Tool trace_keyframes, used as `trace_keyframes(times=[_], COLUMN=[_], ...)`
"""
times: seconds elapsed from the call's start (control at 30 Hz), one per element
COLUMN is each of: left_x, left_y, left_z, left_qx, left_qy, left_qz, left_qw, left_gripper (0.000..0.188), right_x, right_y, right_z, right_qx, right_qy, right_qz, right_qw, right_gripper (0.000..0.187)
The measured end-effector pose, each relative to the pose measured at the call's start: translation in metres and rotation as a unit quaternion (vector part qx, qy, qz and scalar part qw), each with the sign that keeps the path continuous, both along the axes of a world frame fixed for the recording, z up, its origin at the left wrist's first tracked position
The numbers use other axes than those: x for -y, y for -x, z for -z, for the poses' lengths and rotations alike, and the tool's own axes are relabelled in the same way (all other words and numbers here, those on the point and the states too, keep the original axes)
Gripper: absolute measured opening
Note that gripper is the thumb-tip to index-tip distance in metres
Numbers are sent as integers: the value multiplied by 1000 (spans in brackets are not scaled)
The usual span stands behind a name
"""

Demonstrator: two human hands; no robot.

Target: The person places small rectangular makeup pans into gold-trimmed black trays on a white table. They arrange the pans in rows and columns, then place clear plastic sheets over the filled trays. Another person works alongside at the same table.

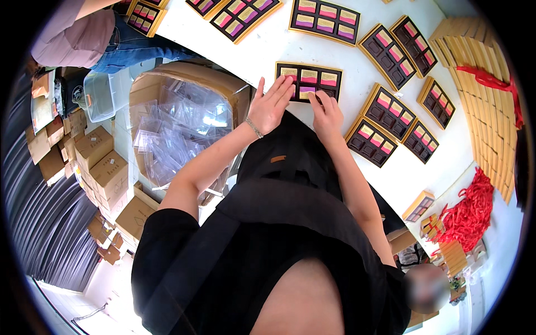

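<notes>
On the white table before me lies a gold-rimmed box with a dark compartmented tray [336,92]. Pink-and-gold packets [309,76] fill its far row, and a purple-and-gold packet [306,92] shows in the near row. My left hand [271,107] reaches over the box's left end with its fingers stretched out, covering part of that end. At the near right of the box is my right hand [327,116], its fingers curled together by the near-row compartments; whatever they pinch is too small or hidden to tell.
Several similar part-filled boxes [388,56] lie to the right, others [325,21] at the far side. Stacked gold-edged boxes [480,100] line the right edge, near a red ribbon heap [469,209]. A carton [146,84] of clear plastic sleeves [184,125] stands left. Another person [84,42] is at far left.
</notes>
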State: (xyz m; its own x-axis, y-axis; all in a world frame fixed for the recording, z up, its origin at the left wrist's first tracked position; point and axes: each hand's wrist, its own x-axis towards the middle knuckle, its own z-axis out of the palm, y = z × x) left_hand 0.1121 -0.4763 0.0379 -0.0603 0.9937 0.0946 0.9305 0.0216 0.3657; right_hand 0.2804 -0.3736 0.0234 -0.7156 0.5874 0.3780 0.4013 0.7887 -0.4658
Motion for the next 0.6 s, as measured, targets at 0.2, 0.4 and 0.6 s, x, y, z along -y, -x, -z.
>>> trace_keyframes(times=[0.2, 0.4, 0.6], left_x=[2, 10, 16], left_y=[-15, 0, 2], left_z=[11, 19, 10], left_qx=[-14, -31, -11], left_qy=[4, -23, 5], left_qz=[29, -2, 17], left_qw=[999, 999, 1000], left_gripper=[57, 50, 58], right_x=[3, -10, -6], right_y=[-18, 6, 6], right_z=[-7, -11, -5], right_qx=[59, 95, 42], right_qy=[17, 35, 1], right_qz=[-20, -26, -53], right_qw=[998, 995, 998], right_gripper=[37, 37, 24])
